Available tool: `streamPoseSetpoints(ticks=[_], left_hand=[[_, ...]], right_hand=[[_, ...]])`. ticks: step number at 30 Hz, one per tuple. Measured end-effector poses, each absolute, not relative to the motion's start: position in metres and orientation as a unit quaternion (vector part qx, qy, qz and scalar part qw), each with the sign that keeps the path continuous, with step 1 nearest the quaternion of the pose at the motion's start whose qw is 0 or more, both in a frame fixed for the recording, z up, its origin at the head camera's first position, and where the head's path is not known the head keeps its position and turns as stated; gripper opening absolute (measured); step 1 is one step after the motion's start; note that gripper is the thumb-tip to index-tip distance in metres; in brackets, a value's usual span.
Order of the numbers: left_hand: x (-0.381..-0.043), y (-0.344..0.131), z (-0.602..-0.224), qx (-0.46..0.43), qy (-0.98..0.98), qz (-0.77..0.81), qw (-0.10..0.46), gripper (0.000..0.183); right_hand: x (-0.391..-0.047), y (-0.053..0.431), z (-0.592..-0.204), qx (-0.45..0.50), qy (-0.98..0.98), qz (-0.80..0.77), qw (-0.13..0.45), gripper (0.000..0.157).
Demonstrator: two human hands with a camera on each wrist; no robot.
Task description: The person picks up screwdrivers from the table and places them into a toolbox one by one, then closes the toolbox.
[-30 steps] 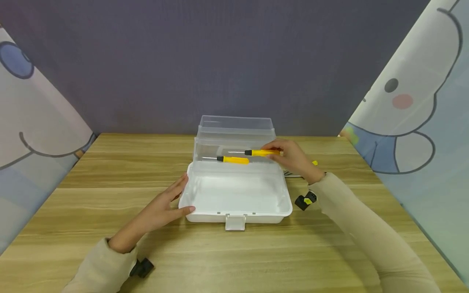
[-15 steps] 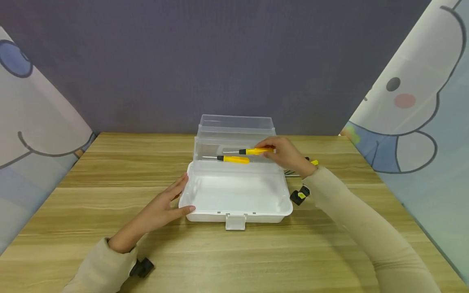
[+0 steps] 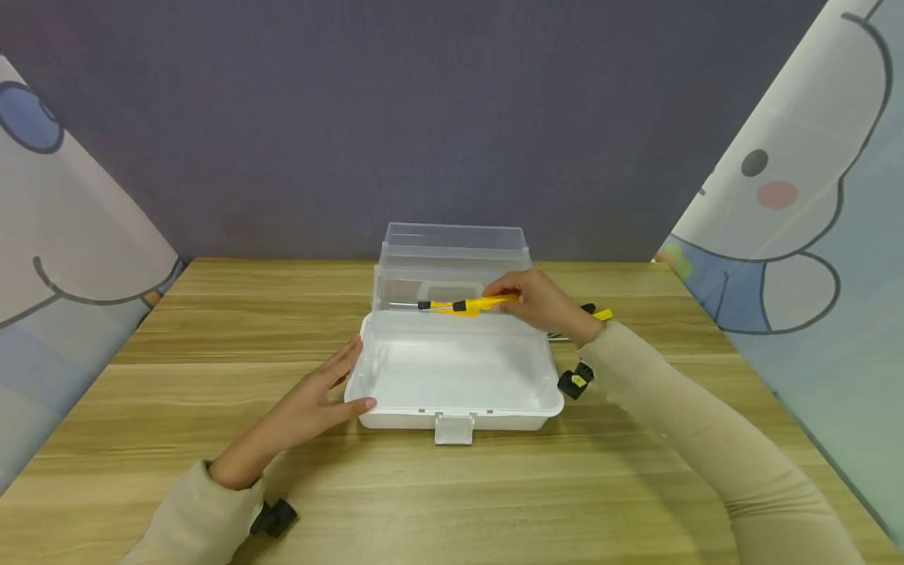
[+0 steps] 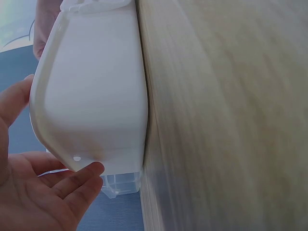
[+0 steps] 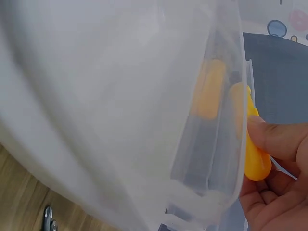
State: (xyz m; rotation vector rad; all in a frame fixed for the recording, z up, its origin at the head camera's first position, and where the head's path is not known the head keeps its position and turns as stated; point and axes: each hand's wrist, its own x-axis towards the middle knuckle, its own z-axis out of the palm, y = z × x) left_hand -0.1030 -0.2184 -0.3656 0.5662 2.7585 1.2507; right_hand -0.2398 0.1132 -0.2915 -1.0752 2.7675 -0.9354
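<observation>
A white toolbox with a front latch lies open, its translucent stepped lid section raised at the back. My right hand pinches a yellow-handled screwdriver by the handle, shaft pointing left, at the lid section. Another yellow screwdriver lies in that section, partly covered by the held one in the head view. Through the clear wall the right wrist view shows its handle. My left hand rests against the box's left end, thumb on the front corner rim, fingers along the outer wall.
Right of the box, partly behind the right wrist, lie more tools, among them a yellow handle and metal shafts. All stands on a wooden table before a dark wall.
The right hand has carried its screwdriver left, then slightly down, so it now overlaps the other screwdriver in the head view. Its shaft tips lower. The left hand and box stay put.
</observation>
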Motion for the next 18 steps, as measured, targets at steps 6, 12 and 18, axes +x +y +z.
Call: streamPoseSetpoints(ticks=[6, 12, 18], left_hand=[[-0.103, -0.2177, -0.3643, 0.18, 0.898, 0.401, 0.028, 0.089], [-0.1016, -0.2173, -0.3629, 0.181, 0.895, 0.406, 0.032, 0.089], [-0.1017, -0.2176, -0.3628, 0.183, 0.895, 0.405, 0.03, 0.088]], right_hand=[[-0.2356, 0.1128, -0.2919, -0.357, 0.893, -0.274, 0.019, 0.022], [-0.2328, 0.1122, -0.2928, -0.354, 0.896, -0.265, 0.034, 0.022], [-0.2327, 0.1132, -0.2943, -0.354, 0.897, -0.26, 0.053, 0.023]])
